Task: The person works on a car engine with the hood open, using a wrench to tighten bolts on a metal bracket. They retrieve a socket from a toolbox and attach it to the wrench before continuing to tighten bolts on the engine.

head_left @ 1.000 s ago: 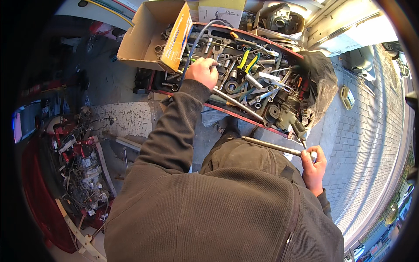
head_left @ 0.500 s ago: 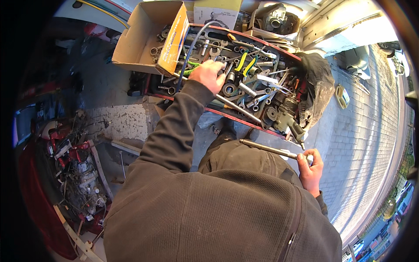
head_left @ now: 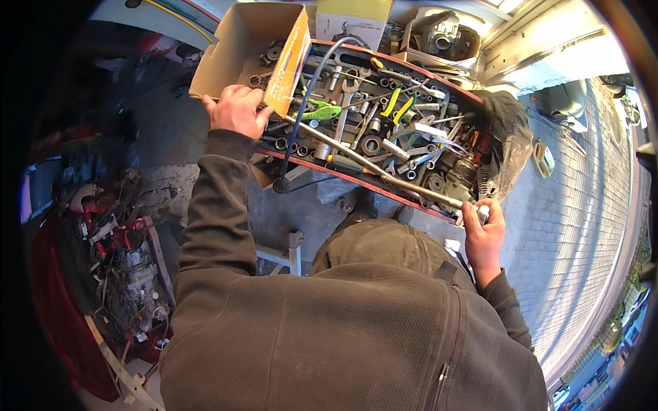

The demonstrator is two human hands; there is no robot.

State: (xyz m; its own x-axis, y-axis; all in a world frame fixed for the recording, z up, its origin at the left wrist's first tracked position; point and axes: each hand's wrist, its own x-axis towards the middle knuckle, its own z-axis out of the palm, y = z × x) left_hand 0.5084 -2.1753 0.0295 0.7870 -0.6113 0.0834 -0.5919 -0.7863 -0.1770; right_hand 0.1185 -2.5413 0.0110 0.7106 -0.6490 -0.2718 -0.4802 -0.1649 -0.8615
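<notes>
My left hand (head_left: 238, 111) is closed on the near edge of an open cardboard box (head_left: 291, 65), with the thumb by its orange side panel. Beside the box lies a long red-edged tray (head_left: 322, 168) packed with hand tools. In my right hand (head_left: 485, 240) is the end of a metal bar (head_left: 439, 198), which slants over the tray's near right corner and visually runs into another long bar (head_left: 329, 142) lying in the tray. Around them are a wrench (head_left: 344, 109), a green-handled tool (head_left: 324, 112), yellow-handled pliers (head_left: 391, 103) and several sockets.
A dark hose (head_left: 299, 113) arches over the tray's left part. A black plastic bag (head_left: 510, 137) hangs at its right end. Behind stands a box with a metal part (head_left: 442, 41). Red machinery (head_left: 103, 226) is at left, paving (head_left: 569, 240) at right.
My left hand has left the tools and moved left to the cardboard box, uncovering the green-handled tool. My right hand has raised its bar to the tray's near edge. The view has shifted slightly.
</notes>
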